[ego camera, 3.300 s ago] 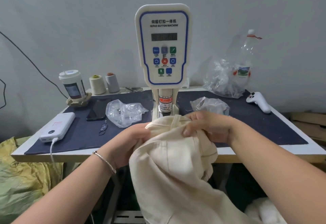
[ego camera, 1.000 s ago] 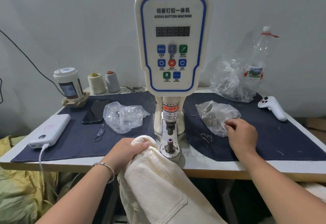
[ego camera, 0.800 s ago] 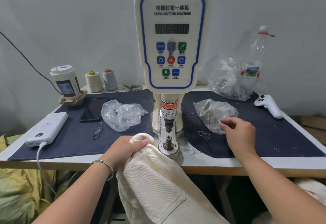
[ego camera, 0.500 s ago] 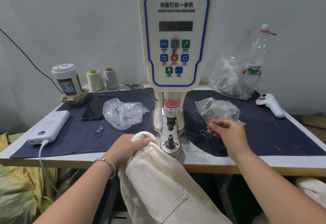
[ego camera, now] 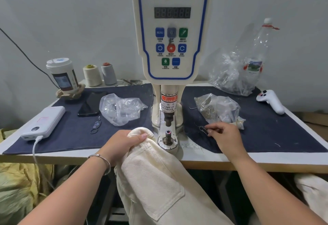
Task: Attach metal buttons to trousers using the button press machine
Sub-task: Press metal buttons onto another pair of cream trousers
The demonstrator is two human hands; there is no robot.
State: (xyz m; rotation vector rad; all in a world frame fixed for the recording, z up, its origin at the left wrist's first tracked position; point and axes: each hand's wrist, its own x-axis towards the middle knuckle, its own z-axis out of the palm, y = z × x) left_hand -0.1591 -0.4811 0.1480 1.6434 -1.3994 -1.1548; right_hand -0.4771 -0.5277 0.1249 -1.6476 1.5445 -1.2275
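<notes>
L hand (ego camera: 122, 140) grip bunching trousers (ego camera: 159, 185) beside press die (ego camera: 168, 136), R hand (ego camera: 224, 135) apart

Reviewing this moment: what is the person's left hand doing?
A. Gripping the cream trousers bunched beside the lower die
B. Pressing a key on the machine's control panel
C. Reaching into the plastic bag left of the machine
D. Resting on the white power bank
A: the left hand clutches a fold of the cream trousers just left of the lower die, well away from the panel, bag and power bank.
</notes>
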